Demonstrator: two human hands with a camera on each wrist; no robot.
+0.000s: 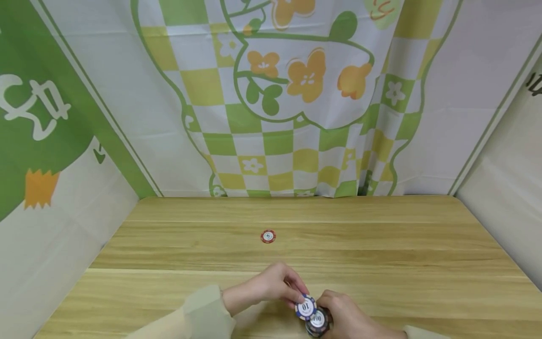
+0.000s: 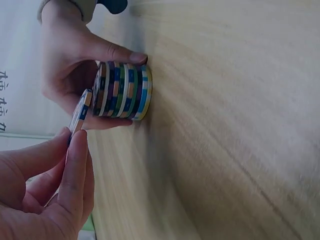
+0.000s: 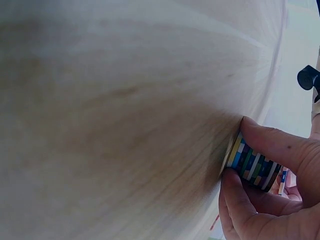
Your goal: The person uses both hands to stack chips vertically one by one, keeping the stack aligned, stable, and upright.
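Observation:
My left hand [image 1: 277,285] pinches a blue and white poker chip [image 1: 306,307] marked 10 between thumb and fingers. In the head view this chip overlaps the top of a stack of poker chips [image 2: 122,90]. The stack's top chip [image 1: 317,320] is black and marked 100. Thumb and fingers of my right hand [image 1: 349,315] grip the stack from its side, as the right wrist view also shows. Several colours band the stack's edge, with a yellow and light blue chip [image 2: 146,92] at the bottom, by the tabletop.
A red and white poker chip [image 1: 268,236] marked 5 lies flat on the wooden table [image 1: 381,245], farther off than both hands. Behind the table's far edge hangs a patterned curtain [image 1: 292,141]. Fabric walls stand at the left and right.

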